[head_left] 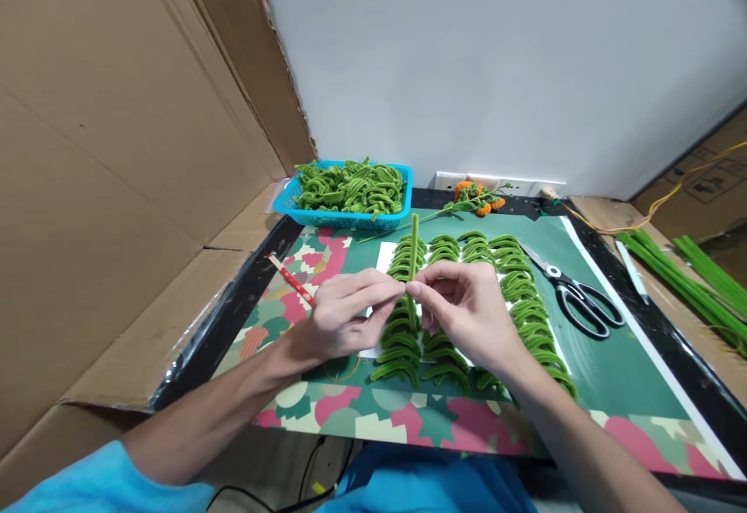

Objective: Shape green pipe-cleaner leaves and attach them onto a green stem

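Observation:
Between my two hands a green pipe cleaner (414,244) stands upright, pinched near its middle. The fingertips of my left hand (355,310) press on it from the left, and my right hand (467,307) pinches it from the right with thumb and forefinger. Beneath them, curved green pipe-cleaner pieces (534,326) lie in several columns on white paper (371,342). Part of these columns is hidden by my hands.
A blue basket (280,203) heaped with bent green pieces (350,186) sits at the back left. Black-handled scissors (575,295) lie on the right, beyond them a white cutter (633,272) and long green pipe cleaners (689,287). Orange flowers (482,200) rest near the wall socket; a red-wrapped stick (292,279) lies left.

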Demonstrator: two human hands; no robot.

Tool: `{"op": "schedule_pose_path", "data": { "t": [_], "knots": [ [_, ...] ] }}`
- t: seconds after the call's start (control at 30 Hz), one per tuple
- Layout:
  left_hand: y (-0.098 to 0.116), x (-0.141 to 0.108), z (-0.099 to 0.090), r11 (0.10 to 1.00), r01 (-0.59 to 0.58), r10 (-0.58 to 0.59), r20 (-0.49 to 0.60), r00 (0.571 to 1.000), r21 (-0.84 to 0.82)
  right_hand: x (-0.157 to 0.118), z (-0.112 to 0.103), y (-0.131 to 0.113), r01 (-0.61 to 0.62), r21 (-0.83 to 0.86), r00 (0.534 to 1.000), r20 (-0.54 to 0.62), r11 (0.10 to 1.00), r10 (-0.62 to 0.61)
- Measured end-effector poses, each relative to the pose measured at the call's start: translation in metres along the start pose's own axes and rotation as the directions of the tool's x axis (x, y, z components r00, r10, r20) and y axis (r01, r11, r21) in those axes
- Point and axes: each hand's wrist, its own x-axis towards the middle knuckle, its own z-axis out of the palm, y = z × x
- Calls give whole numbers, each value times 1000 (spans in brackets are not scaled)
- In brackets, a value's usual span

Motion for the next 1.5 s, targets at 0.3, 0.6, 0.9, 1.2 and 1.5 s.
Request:
{"op": "schedule_pose_path", "data": {
  "t": [0.3, 0.6, 0.9, 1.2, 1.5],
  "knots": [
    [3, 9, 10, 784, 552, -527, 167, 833, -282, 3, -5, 1, -65, -127, 998, -24, 990, 62],
    [-10, 9, 14, 256, 733, -767, 329, 551, -631, 5, -7, 8, -64, 240, 994, -70, 969, 83],
    [-9, 11, 13, 349, 763, -759, 314, 571, -544, 6, -8, 11, -81, 171, 993, -72, 982, 94],
    [-3, 7, 7, 906, 389, -393, 12, 919, -167, 8, -25, 2, -390, 376, 918, 236, 840, 320],
    [-7, 6, 10, 366, 774, -657, 446, 608, -516, 7, -23, 2, -148, 271, 989, 16, 951, 149]
  ]
}}
